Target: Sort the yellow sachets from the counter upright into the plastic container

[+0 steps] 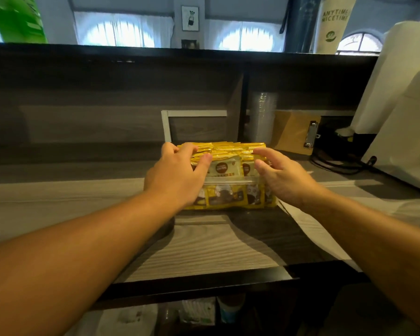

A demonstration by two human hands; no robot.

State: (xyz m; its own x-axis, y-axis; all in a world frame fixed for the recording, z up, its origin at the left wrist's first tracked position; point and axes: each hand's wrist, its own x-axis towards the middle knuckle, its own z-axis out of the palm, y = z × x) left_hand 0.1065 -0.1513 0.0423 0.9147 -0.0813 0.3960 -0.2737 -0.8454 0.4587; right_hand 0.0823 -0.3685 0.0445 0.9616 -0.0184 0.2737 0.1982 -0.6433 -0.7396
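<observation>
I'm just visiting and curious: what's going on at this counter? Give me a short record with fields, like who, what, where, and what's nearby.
who: a person, seen from a head camera, both bare arms reaching forward
container: clear plastic container on the wooden counter
contents: yellow sachets standing upright, packed full, tops above the rim
left hand: fingers curled over the sachet tops on the left side
right hand: fingers touching the sachet tops on the right side
loose sachets on counter: none visible
nearby: clipboard and stacked clear cups behind; white machine at right
</observation>
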